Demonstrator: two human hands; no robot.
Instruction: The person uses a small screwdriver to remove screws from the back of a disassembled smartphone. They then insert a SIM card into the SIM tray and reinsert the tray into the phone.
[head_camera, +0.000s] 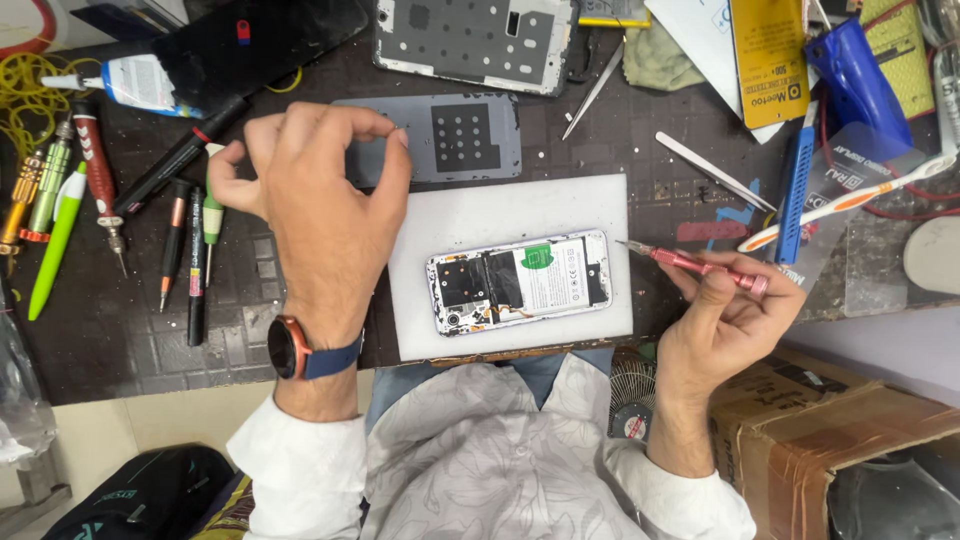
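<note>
R. hand (722, 325): fingers (700, 290) curled round a pink-handled precision screwdriver (700, 266), held level, tip pointing left and stopping just short of the right end of the opened phone (520, 281); not touching it as far as can be seen. L. hand (318, 195): thumb and forefinger tips pinched together above the dark mat, other fingers bent loosely; whether anything tiny sits in the pinch cannot be told. Wrist carries a watch (288, 347) w/ dark blue strap. Opened phone: lies flat, back cover off, near centre of a white work pad (470, 215), long axis left-right; black shielding at left, white battery w/ green sticker at right. Judged light, stiff, but fragile inside: exposed board and thin cables, battery not to be pricked or bent. Best taken by the long frame edges, fingers off the internals; smooth rim prob. slippery. Beyond the pad: grey back cover (440, 135) just above it, partly behind l. hand; a second phone frame (475, 40) further up. Left of l. hand: row of screwdrivers and pens (190, 250), glue tube (130, 82). Right of pad: metal tweezers (712, 170), blue tool (796, 190), toothbrush (850, 200). Lower right: cardboard box (830, 420).
</note>
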